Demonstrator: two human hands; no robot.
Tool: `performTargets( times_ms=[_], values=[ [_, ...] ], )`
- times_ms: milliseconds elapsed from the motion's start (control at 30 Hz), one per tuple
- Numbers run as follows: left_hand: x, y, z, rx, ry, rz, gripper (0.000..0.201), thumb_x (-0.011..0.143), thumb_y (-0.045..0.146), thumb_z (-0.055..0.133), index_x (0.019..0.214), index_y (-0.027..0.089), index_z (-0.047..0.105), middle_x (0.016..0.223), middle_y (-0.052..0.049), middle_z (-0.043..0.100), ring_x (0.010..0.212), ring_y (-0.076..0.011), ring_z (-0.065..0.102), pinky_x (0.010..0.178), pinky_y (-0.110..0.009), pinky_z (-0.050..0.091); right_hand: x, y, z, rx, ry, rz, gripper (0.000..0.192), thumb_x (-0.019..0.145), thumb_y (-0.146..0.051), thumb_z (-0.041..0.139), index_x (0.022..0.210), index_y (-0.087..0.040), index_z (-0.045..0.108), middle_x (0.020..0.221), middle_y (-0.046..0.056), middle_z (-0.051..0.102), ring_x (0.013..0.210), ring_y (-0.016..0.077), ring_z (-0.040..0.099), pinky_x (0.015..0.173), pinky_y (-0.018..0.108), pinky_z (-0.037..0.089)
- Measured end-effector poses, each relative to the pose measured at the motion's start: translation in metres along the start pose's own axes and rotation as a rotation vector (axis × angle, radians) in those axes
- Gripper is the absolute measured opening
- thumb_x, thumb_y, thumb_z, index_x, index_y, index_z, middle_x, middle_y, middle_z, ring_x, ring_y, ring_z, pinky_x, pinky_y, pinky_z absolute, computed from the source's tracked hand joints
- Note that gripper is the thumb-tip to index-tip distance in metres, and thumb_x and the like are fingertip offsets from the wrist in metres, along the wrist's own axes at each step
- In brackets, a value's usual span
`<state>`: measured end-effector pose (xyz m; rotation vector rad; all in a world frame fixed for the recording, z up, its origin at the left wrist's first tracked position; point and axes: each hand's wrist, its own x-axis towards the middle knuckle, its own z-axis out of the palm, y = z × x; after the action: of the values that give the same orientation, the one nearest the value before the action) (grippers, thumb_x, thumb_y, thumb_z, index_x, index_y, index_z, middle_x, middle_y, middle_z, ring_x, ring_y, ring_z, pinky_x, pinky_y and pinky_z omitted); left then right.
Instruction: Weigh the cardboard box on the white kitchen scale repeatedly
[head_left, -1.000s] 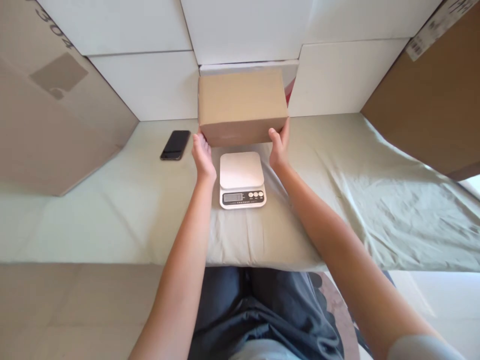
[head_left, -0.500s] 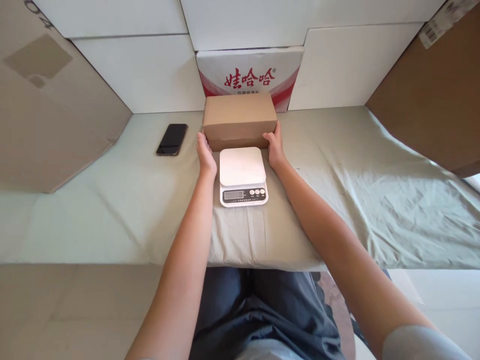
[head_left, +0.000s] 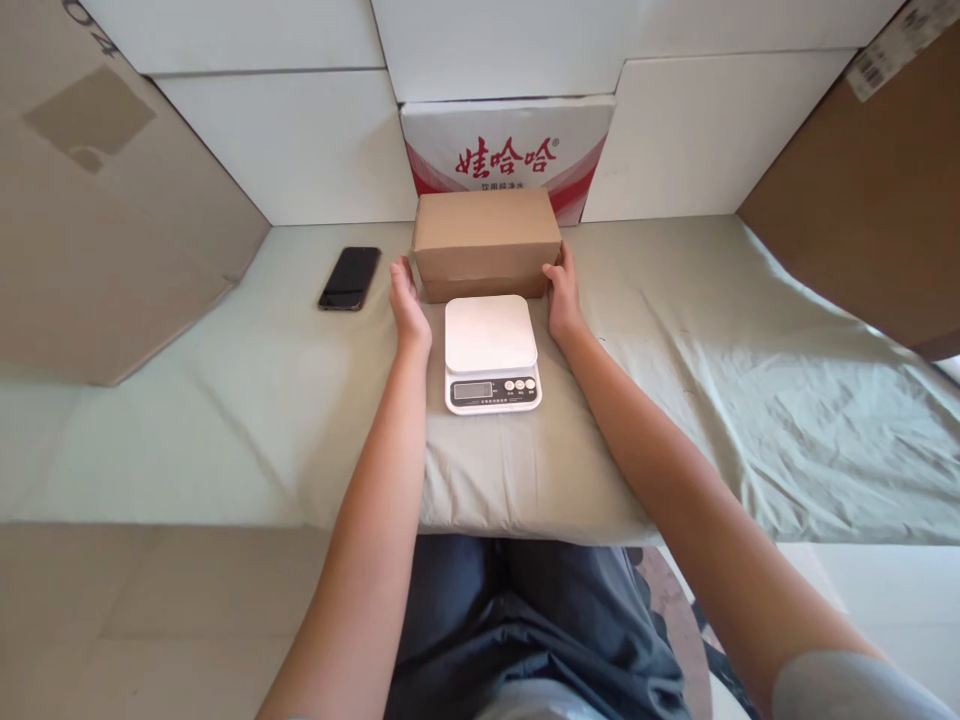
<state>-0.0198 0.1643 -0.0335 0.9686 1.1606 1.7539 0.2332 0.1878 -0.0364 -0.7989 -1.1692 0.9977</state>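
Brown cardboard makes up the small box (head_left: 487, 225) on the cloth-covered tabletop (head_left: 225, 450), just behind the white scale (head_left: 491, 335), whose plate hides part of the box's lower front edge. The left hand (head_left: 409, 310) is open beside the box's left end; whether it touches is hard to tell. The right hand (head_left: 564, 300) has its thumb at the front right corner, the other fingers partly hidden along the end, so I cannot tell if it grips. Any digits on the scale's display (head_left: 473, 391) are unreadable. The box covers the lower middle of a red-and-white carton (head_left: 506, 130). A dark-screened phone (head_left: 350, 278) lies to the left. Large cartons at left (head_left: 112, 250) and right (head_left: 862, 200) are cut off by the frame, as is the right one's label (head_left: 892, 50).
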Motion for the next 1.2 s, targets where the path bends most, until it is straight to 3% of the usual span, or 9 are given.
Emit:
performTargets(
  times_ms=[167, 333, 567, 733, 867, 1000, 1100, 1200],
  values=[
    [-0.010, 0.001, 0.012, -0.026, -0.032, 0.038, 0.086, 0.094, 0.087, 0.040, 0.140, 0.019, 0.068, 0.162, -0.017, 0.060, 0.161, -0.0312, 0.046, 0.134, -0.046, 0.034, -0.010, -0.018, 0.010, 0.007, 0.054, 0.048, 0.058, 0.073, -0.050, 0.065, 0.128, -0.030, 0.061, 0.148, 0.003, 0.069, 0.150, 0.0289, 0.052, 0.138, 0.055, 0.033],
    [-0.014, 0.004, 0.015, -0.028, -0.032, 0.056, 0.085, 0.083, 0.095, 0.051, 0.121, 0.022, 0.074, 0.148, -0.016, 0.071, 0.156, -0.0343, 0.052, 0.131, -0.047, 0.041, -0.013, -0.022, 0.013, -0.066, 0.029, 0.070, 0.051, 0.071, -0.051, 0.069, 0.117, -0.029, 0.064, 0.134, 0.006, 0.074, 0.140, 0.0306, 0.057, 0.136, 0.056, 0.035],
    [-0.016, 0.013, 0.018, -0.026, 0.026, 0.030, 0.070, 0.103, 0.079, 0.039, 0.129, 0.020, 0.069, 0.154, -0.008, 0.068, 0.160, -0.0266, 0.045, 0.134, -0.044, 0.034, -0.009, -0.019, 0.017, -0.027, -0.034, 0.003, 0.054, 0.075, -0.056, 0.065, 0.122, -0.030, 0.062, 0.136, 0.004, 0.072, 0.143, 0.0300, 0.057, 0.135, 0.055, 0.036],
    [-0.020, 0.028, 0.018, -0.013, -0.007, 0.124, 0.064, 0.104, 0.071, 0.041, 0.131, 0.020, 0.068, 0.151, -0.013, 0.068, 0.157, -0.0255, 0.050, 0.131, -0.039, 0.038, -0.011, -0.040, 0.024, -0.086, -0.022, -0.115, 0.063, 0.082, -0.063, 0.064, 0.138, -0.033, 0.058, 0.151, 0.002, 0.064, 0.153, 0.0291, 0.050, 0.137, 0.053, 0.036],
    [-0.025, 0.044, 0.018, -0.018, -0.051, 0.216, 0.067, 0.100, 0.076, 0.044, 0.134, 0.024, 0.069, 0.158, -0.010, 0.064, 0.158, -0.0243, 0.050, 0.131, -0.036, 0.038, -0.008, -0.059, 0.029, -0.126, -0.017, -0.187, 0.067, 0.085, -0.070, 0.060, 0.144, -0.037, 0.055, 0.153, 0.001, 0.062, 0.155, 0.0299, 0.049, 0.138, 0.054, 0.036],
    [-0.034, 0.058, 0.018, 0.026, 0.003, 0.285, 0.071, 0.102, 0.078, 0.036, 0.144, 0.028, 0.063, 0.162, -0.003, 0.061, 0.165, -0.0225, 0.038, 0.132, -0.038, 0.035, -0.007, -0.075, 0.037, -0.200, -0.032, -0.206, 0.072, 0.089, -0.078, 0.057, 0.151, -0.042, 0.049, 0.153, 0.000, 0.060, 0.157, 0.0322, 0.046, 0.137, 0.057, 0.037],
    [-0.047, 0.068, 0.016, 0.068, 0.071, 0.304, 0.078, 0.106, 0.075, 0.024, 0.151, 0.022, 0.058, 0.163, -0.003, 0.061, 0.167, -0.0234, 0.034, 0.132, -0.041, 0.036, -0.018, -0.087, 0.046, -0.228, -0.023, -0.202, 0.072, 0.091, -0.079, 0.055, 0.154, -0.044, 0.046, 0.153, 0.001, 0.060, 0.157, 0.0333, 0.047, 0.135, 0.058, 0.039],
    [-0.067, 0.078, 0.010, 0.072, 0.091, 0.289, 0.080, 0.104, 0.079, 0.027, 0.150, 0.022, 0.061, 0.164, -0.006, 0.060, 0.167, -0.0248, 0.035, 0.132, -0.040, 0.036, -0.039, -0.100, 0.052, -0.169, 0.009, -0.171, 0.063, 0.094, -0.074, 0.053, 0.145, -0.038, 0.054, 0.146, 0.003, 0.064, 0.146, 0.0325, 0.056, 0.131, 0.055, 0.046]
  ],
)
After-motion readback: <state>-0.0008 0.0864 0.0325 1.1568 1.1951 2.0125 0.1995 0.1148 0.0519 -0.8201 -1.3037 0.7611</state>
